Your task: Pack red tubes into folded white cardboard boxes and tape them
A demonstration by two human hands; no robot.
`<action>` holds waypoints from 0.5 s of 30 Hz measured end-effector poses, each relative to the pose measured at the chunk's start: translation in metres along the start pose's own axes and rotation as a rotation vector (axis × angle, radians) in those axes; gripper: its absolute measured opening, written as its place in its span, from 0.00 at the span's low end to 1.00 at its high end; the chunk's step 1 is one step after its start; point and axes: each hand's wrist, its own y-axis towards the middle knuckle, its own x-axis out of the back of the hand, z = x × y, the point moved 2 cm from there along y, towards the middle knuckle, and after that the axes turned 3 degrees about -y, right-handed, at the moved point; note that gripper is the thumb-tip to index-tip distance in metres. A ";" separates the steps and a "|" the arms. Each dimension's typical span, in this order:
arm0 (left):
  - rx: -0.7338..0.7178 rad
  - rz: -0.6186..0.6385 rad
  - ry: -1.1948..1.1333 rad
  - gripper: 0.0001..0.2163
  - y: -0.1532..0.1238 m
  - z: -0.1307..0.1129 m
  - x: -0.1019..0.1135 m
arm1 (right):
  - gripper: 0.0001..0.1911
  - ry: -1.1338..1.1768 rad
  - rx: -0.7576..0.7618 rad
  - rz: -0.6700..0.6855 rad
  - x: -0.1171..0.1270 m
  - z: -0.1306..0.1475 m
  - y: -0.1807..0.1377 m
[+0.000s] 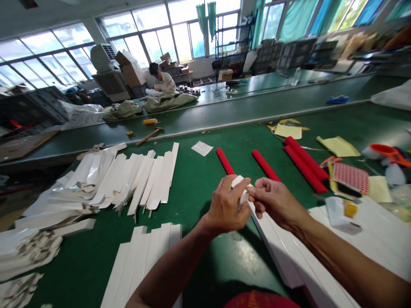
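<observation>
My left hand (226,207) is closed around a narrow white cardboard carton (238,181), whose end shows between the fingers. The thumb and fingertips of my right hand (276,201) pinch at the same end; the exact grip is partly hidden. Just beyond lie red ribbed rods, one (224,161) ahead of my left hand and another (266,165) ahead of the right. Beneath my right forearm rest long white boxes (279,252). A group of similar white boxes (150,248) sits left of my left forearm.
Flat white cartons (128,175) are heaped at left. Thicker red rods (305,167), yellow paper (338,146), a red-dotted sheet (350,179) and an open white box (342,216) lie at right. A hammer (149,137) lies near the ledge. Another person (163,81) sits far back.
</observation>
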 end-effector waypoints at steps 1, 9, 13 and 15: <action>0.021 -0.016 -0.020 0.24 -0.001 0.000 -0.001 | 0.28 -0.042 0.030 -0.033 0.001 -0.008 0.003; 0.297 -0.386 0.070 0.16 0.003 0.008 -0.039 | 0.15 -1.092 0.409 -0.117 0.025 -0.085 0.038; 0.458 -0.395 0.081 0.27 0.004 0.015 -0.033 | 0.17 -1.276 0.348 0.004 0.009 -0.106 0.039; 0.591 -0.334 0.111 0.30 -0.010 0.027 -0.027 | 0.16 -1.244 0.212 0.099 -0.012 -0.121 0.035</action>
